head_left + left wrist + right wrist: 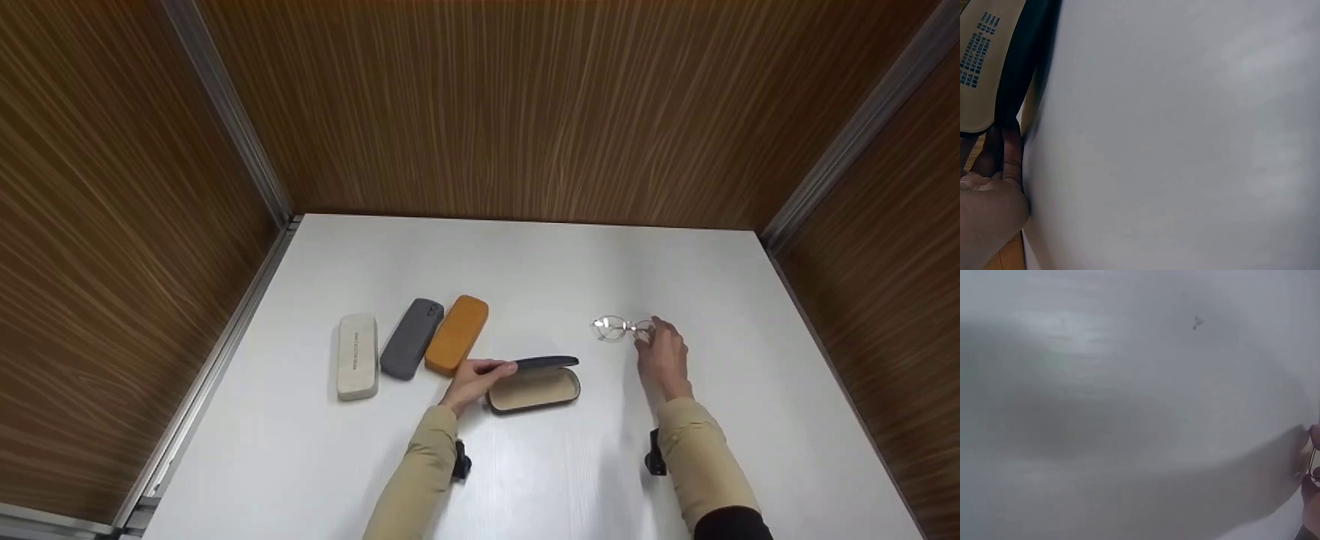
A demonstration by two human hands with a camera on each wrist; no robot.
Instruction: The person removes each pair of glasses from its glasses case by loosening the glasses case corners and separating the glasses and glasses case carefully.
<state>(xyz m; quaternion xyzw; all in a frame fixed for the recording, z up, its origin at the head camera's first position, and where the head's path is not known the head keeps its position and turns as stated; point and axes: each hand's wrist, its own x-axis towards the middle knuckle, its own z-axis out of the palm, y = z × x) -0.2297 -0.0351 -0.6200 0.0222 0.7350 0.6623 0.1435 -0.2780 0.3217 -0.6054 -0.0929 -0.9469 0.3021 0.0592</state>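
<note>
A dark glasses case (571, 389) with a beige lining stands partly opened on the white table, its lid (547, 361) raised. My left hand (472, 381) grips its left end, thumb up at the lid. In the left wrist view, small blue print shows on the beige inside of the lid (979, 62), with the fingers around its near end. To the right, my right hand (666, 358) pinches a pair of thin-rimmed glasses (613, 328) by the right side. Only a bit of the glasses (1312, 464) and fingertips show at the edge of the right wrist view.
Left of the dark case lie three closed glasses cases: an orange one (457, 334), a grey one (411, 339) and a cream one (357, 356) with lettering. Wood-grain panels (480, 112) enclose the white table (525, 262) at the back and both sides.
</note>
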